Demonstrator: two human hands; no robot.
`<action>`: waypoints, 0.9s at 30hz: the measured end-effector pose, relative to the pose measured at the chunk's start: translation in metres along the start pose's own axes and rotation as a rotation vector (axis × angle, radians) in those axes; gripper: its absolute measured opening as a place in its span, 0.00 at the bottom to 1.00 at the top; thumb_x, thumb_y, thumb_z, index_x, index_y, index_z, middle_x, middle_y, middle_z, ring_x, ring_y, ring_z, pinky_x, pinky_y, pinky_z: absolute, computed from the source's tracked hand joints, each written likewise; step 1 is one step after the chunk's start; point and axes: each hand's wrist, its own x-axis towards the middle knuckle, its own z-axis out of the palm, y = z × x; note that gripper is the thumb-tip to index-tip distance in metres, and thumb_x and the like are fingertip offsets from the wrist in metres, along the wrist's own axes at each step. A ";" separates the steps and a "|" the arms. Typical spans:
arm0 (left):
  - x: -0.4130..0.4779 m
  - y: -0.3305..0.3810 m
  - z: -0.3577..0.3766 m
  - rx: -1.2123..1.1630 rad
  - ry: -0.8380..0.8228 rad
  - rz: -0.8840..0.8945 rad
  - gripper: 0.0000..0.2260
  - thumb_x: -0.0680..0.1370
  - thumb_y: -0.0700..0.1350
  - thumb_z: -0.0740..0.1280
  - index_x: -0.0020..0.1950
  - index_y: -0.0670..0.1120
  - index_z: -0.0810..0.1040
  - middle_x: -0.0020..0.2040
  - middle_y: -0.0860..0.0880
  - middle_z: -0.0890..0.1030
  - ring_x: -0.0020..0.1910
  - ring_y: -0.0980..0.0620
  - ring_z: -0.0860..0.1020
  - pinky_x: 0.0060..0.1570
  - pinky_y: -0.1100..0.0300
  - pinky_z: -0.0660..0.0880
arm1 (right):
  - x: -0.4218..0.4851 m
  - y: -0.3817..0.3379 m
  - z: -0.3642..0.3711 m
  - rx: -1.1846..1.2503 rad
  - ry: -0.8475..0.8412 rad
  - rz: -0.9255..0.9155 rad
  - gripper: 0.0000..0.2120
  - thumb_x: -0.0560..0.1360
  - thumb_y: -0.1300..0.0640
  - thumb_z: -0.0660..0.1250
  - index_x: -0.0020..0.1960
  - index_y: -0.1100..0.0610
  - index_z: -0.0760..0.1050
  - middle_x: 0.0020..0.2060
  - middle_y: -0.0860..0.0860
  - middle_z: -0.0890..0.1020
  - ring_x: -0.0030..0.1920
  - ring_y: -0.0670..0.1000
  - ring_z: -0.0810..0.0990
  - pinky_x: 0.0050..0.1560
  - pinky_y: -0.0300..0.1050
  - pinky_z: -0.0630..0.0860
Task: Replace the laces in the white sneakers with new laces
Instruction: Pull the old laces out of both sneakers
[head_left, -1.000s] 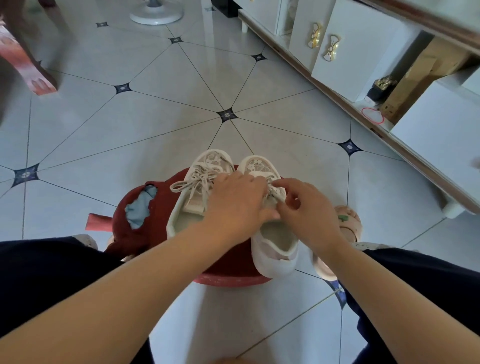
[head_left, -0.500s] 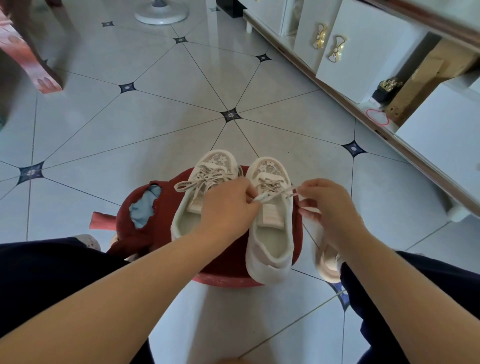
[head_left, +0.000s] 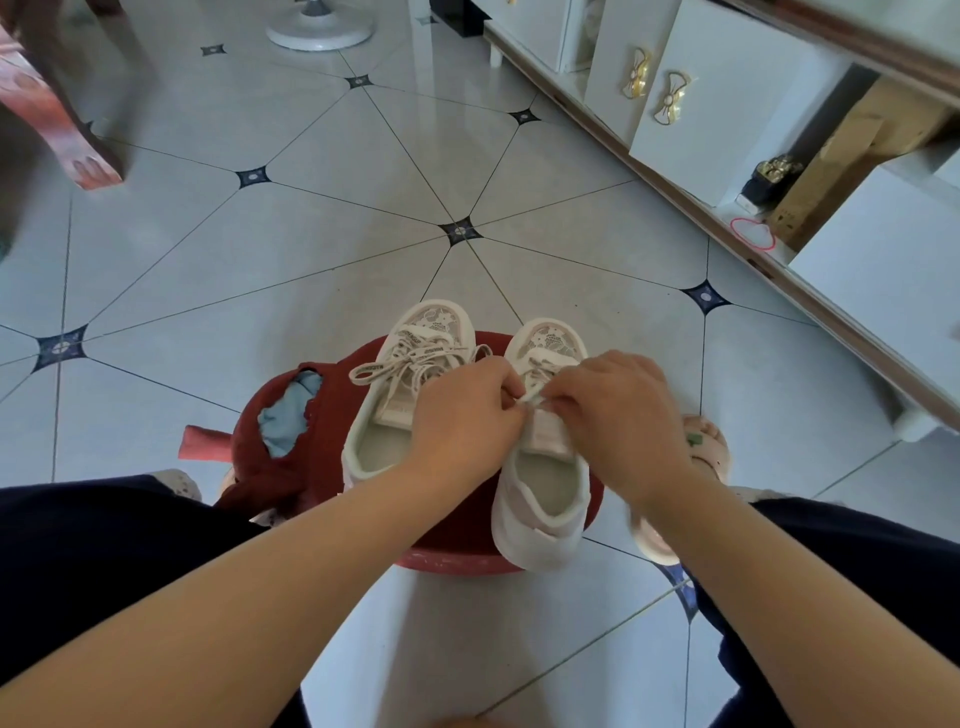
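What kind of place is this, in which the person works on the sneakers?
Most likely a room in a home. The floor is glossy tile with dark star insets, a white cabinet with golden bow-shaped handles runs along the right, and the sneakers stand on a low red stool.

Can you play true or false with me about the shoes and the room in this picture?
1. The left sneaker and right sneaker both sit on a red stool. True.
2. Fingers are tugging at the left sneaker. False: the left hand and right hand pinch the right sneaker's lace.
3. The cupboard has bow-shaped handles. True.
4. Carpet lies under the stool. False: it is a tiled floor.
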 end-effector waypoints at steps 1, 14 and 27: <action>0.001 0.000 0.000 -0.001 0.000 -0.004 0.02 0.74 0.47 0.67 0.45 0.51 0.76 0.37 0.57 0.77 0.44 0.55 0.77 0.47 0.59 0.70 | 0.003 0.007 -0.008 0.091 0.012 0.133 0.04 0.70 0.58 0.69 0.40 0.54 0.83 0.34 0.49 0.82 0.39 0.52 0.78 0.43 0.43 0.70; 0.002 0.000 -0.001 -0.037 -0.006 -0.039 0.03 0.72 0.46 0.68 0.45 0.51 0.77 0.36 0.57 0.77 0.44 0.55 0.78 0.48 0.57 0.72 | -0.002 -0.006 0.002 0.101 -0.147 0.047 0.11 0.73 0.55 0.67 0.54 0.51 0.79 0.48 0.49 0.82 0.54 0.53 0.76 0.57 0.45 0.66; 0.004 0.000 -0.008 0.033 -0.040 -0.101 0.02 0.73 0.48 0.66 0.43 0.52 0.74 0.40 0.55 0.79 0.46 0.53 0.77 0.49 0.56 0.72 | 0.018 0.063 -0.035 0.597 0.208 0.779 0.03 0.73 0.58 0.65 0.44 0.54 0.78 0.35 0.45 0.77 0.37 0.47 0.73 0.43 0.45 0.72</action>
